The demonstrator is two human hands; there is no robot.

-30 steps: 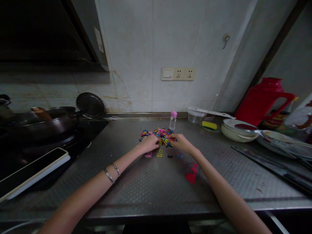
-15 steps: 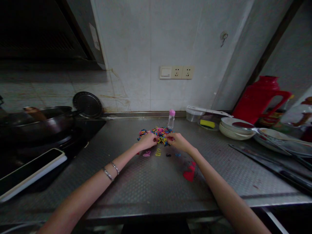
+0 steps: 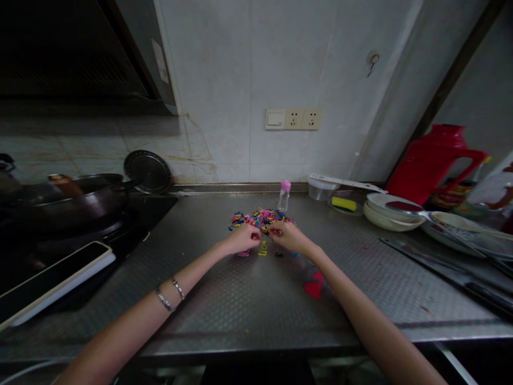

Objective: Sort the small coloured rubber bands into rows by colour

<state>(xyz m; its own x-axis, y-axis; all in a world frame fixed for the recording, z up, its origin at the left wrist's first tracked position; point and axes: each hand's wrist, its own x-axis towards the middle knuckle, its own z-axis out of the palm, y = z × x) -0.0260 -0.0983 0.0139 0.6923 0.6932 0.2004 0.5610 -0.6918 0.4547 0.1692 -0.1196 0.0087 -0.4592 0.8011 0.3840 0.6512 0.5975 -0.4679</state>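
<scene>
A pile of small multicoloured elastic bands (image 3: 262, 216) lies on the metal counter (image 3: 224, 321). In front of it, small groups form a row: pink bands (image 3: 243, 253), yellow bands (image 3: 262, 248), black bands (image 3: 279, 255) and blue bands (image 3: 295, 254). My left hand (image 3: 243, 238) is at the pile's near left edge, fingers curled into a pinch above the pink group. Opposite it, my right hand (image 3: 288, 237) pinches near the yellow and black groups. Whatever the fingertips hold is too small to make out.
Behind the pile stands a clear bottle with a pink cap (image 3: 284, 195). A red heart-shaped piece (image 3: 313, 286) lies near my right forearm. Bowls (image 3: 393, 216), a yellow sponge (image 3: 343, 203) and a red flask (image 3: 430, 160) are at right; a phone (image 3: 60, 283) and a pan (image 3: 84, 198) at left.
Both hands have drawn back slightly from the pile toward me and come closer together. My left hand now partly covers the pink group. The camera view has shifted a little.
</scene>
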